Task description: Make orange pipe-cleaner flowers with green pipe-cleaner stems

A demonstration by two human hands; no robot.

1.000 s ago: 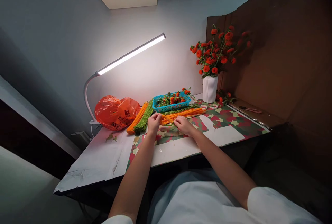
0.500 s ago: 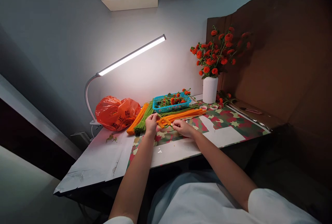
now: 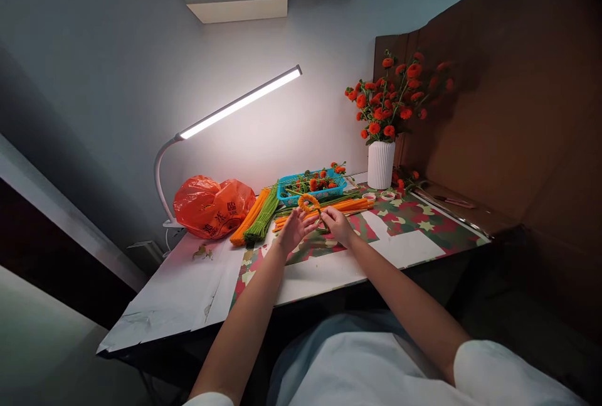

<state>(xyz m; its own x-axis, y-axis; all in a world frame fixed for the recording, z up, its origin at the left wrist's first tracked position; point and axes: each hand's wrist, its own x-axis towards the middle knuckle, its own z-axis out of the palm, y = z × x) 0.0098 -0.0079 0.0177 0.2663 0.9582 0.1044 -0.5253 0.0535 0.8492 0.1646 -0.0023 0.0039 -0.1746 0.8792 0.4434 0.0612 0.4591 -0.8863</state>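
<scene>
Holds the fuzzy orange ring [image 3: 308, 197] up above the counter [image 3: 320, 274], pinching it at the green stem [image 3: 325, 224] in the grip of the right hand [image 3: 337, 226], and spreads the left hand [image 3: 295, 230] just beside, palm up! Out past orange sticks [image 3: 355, 205] to the blue basket [image 3: 285, 199] of flowers [image 3: 313, 184], then the red-orange bag [image 3: 209, 208] at left and white vase [image 3: 380, 165] at right!

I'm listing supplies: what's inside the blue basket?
The blue basket holds orange flowers and green stems. Whatever lies beneath them is covered and can't be seen.
</scene>
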